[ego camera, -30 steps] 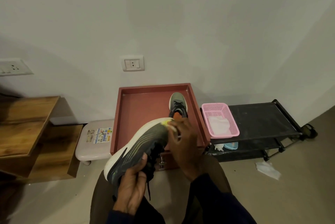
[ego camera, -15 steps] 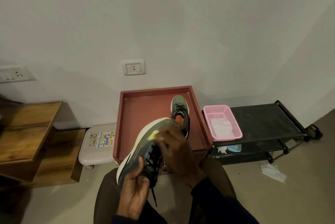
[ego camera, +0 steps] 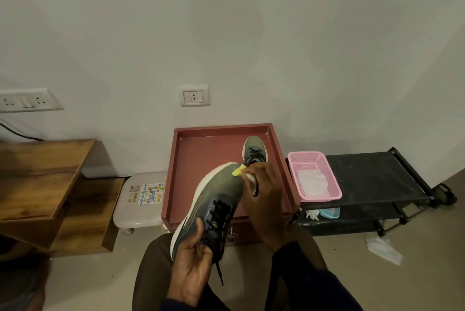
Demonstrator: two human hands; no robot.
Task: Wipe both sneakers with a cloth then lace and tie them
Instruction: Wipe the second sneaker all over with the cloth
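Yellow cloth (ego camera: pixel 237 173) wiping the sneaker (ego camera: pixel 216 197) toe.
My left hand (ego camera: pixel 193 268) grips its heel end, right hand (ego camera: pixel 265 200) pinches the cloth; other sneaker (ego camera: pixel 254 151), twelve o'clock, likely next.

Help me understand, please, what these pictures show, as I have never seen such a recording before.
There is no machine here. Every picture comes from a camera worn on a person's head, looking down at their two bare hands. The left hand grips a grey-green sneaker at its heel end, and a lace end hangs down. The right hand holds a yellow-and-white cloth against the toe. The other sneaker stands in a red tray. Beside the tray, a pink basket with a white cloth sits on a black rack.
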